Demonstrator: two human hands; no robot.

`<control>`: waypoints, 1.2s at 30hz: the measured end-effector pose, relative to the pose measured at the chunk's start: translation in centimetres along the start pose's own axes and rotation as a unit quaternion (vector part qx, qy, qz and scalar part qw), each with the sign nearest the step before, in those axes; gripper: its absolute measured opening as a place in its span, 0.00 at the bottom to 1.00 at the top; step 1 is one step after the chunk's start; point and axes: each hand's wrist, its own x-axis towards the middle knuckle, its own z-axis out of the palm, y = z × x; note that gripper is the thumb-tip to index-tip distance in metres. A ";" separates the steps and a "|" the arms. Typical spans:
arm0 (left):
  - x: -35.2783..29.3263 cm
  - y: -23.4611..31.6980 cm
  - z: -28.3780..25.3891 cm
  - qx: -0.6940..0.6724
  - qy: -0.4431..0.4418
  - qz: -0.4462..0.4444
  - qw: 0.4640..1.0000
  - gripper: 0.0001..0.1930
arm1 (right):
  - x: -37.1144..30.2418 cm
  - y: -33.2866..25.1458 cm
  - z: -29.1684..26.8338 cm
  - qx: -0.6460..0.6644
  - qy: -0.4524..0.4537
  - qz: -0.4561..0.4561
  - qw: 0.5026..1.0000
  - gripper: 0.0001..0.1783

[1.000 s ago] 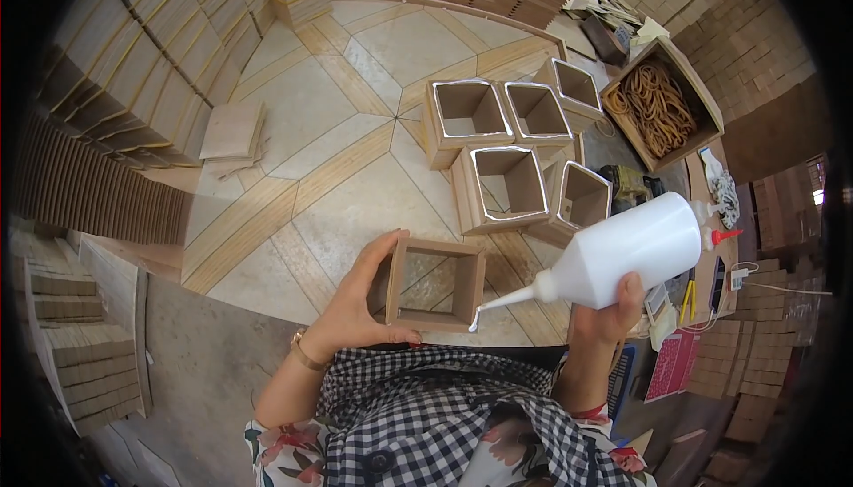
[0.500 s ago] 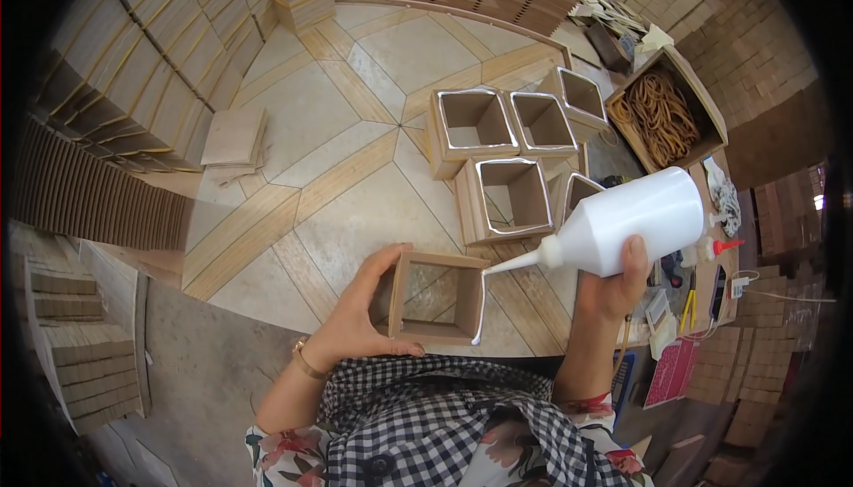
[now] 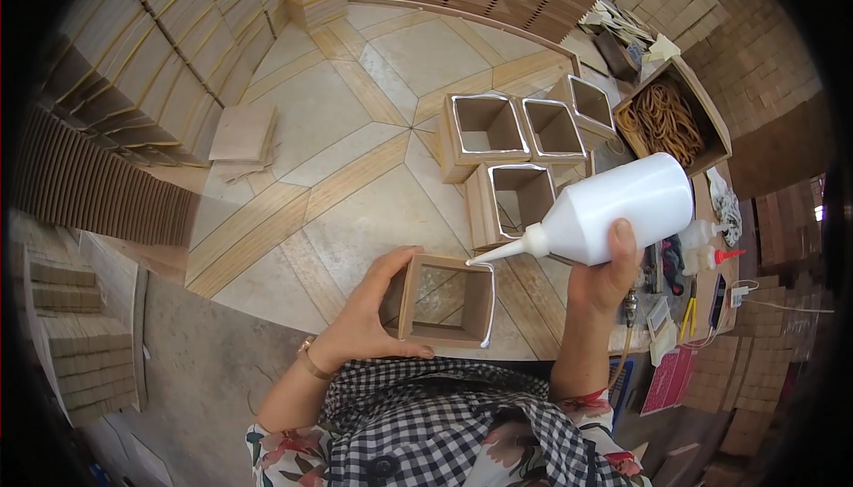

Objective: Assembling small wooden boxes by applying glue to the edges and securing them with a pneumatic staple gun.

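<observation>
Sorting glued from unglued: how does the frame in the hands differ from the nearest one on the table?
The held frame has a glue line only along its right edge, under the bottle tip; the table frame shows glue around its whole rim. The left hand steadies the held frame; the table frame stands untouched. Both are square, open wooden frames.

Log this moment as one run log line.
left hand: holds square wooden frame | right hand: glue bottle, nozzle at frame's edge
</observation>
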 end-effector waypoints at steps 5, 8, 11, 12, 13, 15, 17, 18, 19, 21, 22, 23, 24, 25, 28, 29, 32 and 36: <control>0.1 0.3 -0.2 0.043 -0.008 0.007 0.999 0.59 | -0.3 0.3 1.8 -0.004 -0.014 0.017 1.000 0.32; 0.2 0.5 -0.1 0.059 -0.007 0.021 0.998 0.58 | -0.5 0.7 2.7 -0.001 -0.027 0.020 0.999 0.32; 0.2 0.2 -0.1 0.061 -0.003 0.029 0.998 0.59 | -0.6 1.0 3.6 0.004 -0.030 0.017 0.999 0.32; 0.2 0.2 -0.1 0.062 0.001 0.029 0.998 0.59 | -0.7 1.0 3.8 0.006 -0.026 0.016 1.000 0.32; 0.2 0.2 -0.1 0.065 -0.002 0.027 0.998 0.59 | -0.7 1.1 4.0 0.007 -0.029 0.018 0.999 0.32; 0.2 0.2 -0.1 0.068 -0.001 0.025 0.997 0.59 | -0.8 1.1 4.2 0.015 -0.031 0.030 0.999 0.32; 0.2 0.2 -0.1 0.079 -0.002 0.033 0.996 0.59 | -1.0 1.2 4.4 0.014 -0.031 0.034 0.999 0.32; 0.1 0.2 -0.1 0.079 0.000 0.033 0.996 0.59 | -1.1 1.2 4.4 0.014 -0.028 0.037 0.999 0.32; 0.1 0.2 -0.2 0.083 -0.001 0.037 0.996 0.59 | -1.1 1.2 4.4 0.013 -0.029 0.037 0.999 0.32; 0.1 0.1 -0.2 0.086 -0.001 0.042 0.995 0.59 | -1.2 1.1 4.4 0.007 -0.038 0.035 0.999 0.32; 0.1 0.1 -0.2 0.090 -0.001 0.040 0.995 0.59 | -1.3 1.1 4.3 0.007 -0.038 0.036 0.999 0.32; 0.1 0.1 -0.1 0.095 -0.002 0.039 0.995 0.59 | -1.3 1.1 4.2 0.010 -0.042 0.034 0.999 0.32; 0.2 0.1 -0.1 0.095 -0.002 0.039 0.995 0.59 | -1.4 1.0 4.2 0.013 -0.045 0.032 0.998 0.31; 0.1 0.1 -0.2 0.092 -0.002 0.039 0.995 0.59 | -1.5 1.0 4.1 0.012 -0.046 0.032 0.998 0.31; 0.1 0.0 -0.2 0.087 0.000 0.044 0.995 0.59 | -2.0 0.9 3.9 0.014 -0.042 0.042 0.998 0.31; 0.1 0.0 -0.2 0.085 0.002 0.050 0.995 0.59 | -2.2 0.9 3.7 0.015 -0.042 0.046 0.998 0.32; 0.1 0.0 -0.2 0.084 0.000 0.044 0.996 0.59 | -3.0 0.5 3.9 0.010 -0.050 0.056 0.997 0.33; 0.1 0.0 -0.1 0.076 0.000 0.042 0.996 0.59 | -4.0 0.1 3.6 0.010 -0.065 0.066 0.996 0.35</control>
